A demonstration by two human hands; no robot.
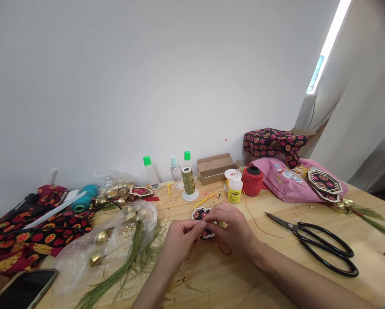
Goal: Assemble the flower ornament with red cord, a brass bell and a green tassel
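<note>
A scalloped, flower-shaped ornament (197, 213) with a pale rim and dark patterned face lies on the wooden table, partly hidden under my fingers. A twisted yellow cord (207, 199) runs from its top. My left hand (183, 235) is closed, thumb and index finger pinched together at the ornament's lower left. My right hand (233, 223) comes over the ornament from the right, its fingers bent and its tips meeting the left thumb. What lies between the fingertips is hidden. A loop of red cord (224, 249) shows below my right hand.
Black-handled scissors (311, 240) lie at right. Behind my hands stand a glue bottle (234, 189), a red thread spool (252, 181) and a gold-green thread spool (188, 181). Green tassels (128, 262), gold bells (102, 236) on plastic and a phone (25, 289) lie at left.
</note>
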